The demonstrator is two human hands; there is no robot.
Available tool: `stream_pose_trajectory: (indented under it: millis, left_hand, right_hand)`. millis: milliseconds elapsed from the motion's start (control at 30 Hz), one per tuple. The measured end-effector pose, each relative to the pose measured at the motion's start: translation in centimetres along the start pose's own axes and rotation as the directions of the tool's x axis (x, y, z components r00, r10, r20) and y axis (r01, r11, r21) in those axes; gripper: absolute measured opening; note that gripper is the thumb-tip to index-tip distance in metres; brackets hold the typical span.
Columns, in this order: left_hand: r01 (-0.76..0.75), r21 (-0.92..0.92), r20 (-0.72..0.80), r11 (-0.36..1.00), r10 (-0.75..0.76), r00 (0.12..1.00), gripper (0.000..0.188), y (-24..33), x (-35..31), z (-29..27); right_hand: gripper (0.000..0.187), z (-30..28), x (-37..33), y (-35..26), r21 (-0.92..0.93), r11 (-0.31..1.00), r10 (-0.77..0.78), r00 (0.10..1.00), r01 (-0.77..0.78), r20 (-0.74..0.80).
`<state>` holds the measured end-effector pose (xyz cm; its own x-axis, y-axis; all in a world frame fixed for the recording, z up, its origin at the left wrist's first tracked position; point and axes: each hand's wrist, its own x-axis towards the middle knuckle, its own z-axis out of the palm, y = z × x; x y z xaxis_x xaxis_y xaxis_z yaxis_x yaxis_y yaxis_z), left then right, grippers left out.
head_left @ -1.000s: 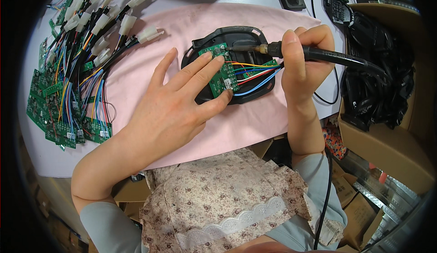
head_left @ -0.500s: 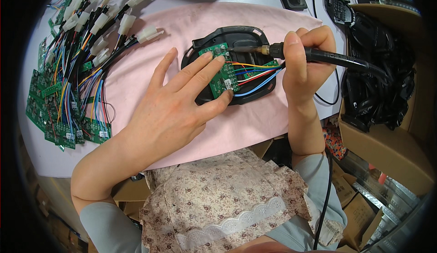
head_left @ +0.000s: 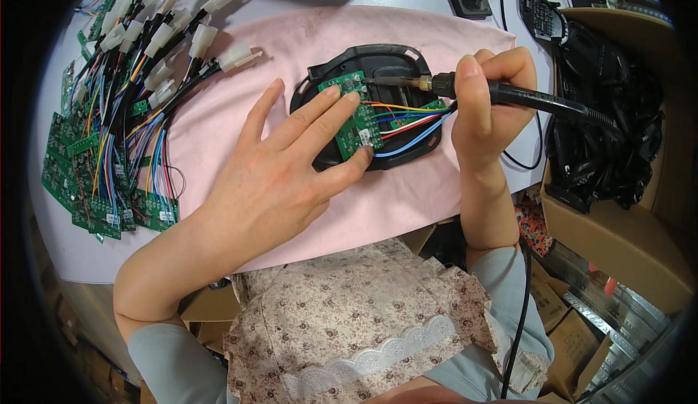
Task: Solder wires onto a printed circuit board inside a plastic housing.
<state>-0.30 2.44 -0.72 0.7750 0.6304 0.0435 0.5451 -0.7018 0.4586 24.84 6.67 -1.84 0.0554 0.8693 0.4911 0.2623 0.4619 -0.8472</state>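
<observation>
One floral fabric apron (head_left: 349, 295) lay nearest us; our left hand (head_left: 280, 164), fingers apart, pressed a rectangular green circuit board (head_left: 356, 129); the board's long axis ran away from us, far end leaning left; our right hand (head_left: 483, 128) clamped a black soldering iron (head_left: 509, 94), pointing left at the board's far-right corner; beneath the board lay a rounded black plastic shell (head_left: 396, 64) on creased pink cloth (head_left: 407, 197).

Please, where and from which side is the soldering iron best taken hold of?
Probably by the black handle, coming from the right, as the right hand grips it: the handle is thick, while the thin metal tip points left, toward the green circuit board.
</observation>
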Motion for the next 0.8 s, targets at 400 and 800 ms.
stream_pose_trajectory:
  millis: [400,800]
  left_hand:
    - [0.004,-0.003,-0.002,1.0,-0.004,1.0,0.039,0.06,0.0,0.08]
    - [-0.006,0.003,-0.007,1.0,0.006,1.0,0.04,0.03,0.04,-0.15]
  right_hand:
    - [0.027,-0.25,-0.18,0.19,-0.006,1.0,-0.008,1.0,0.008,0.019]
    - [0.026,-0.74,-0.16,0.22,0.021,1.0,-0.016,1.0,0.016,-0.018]
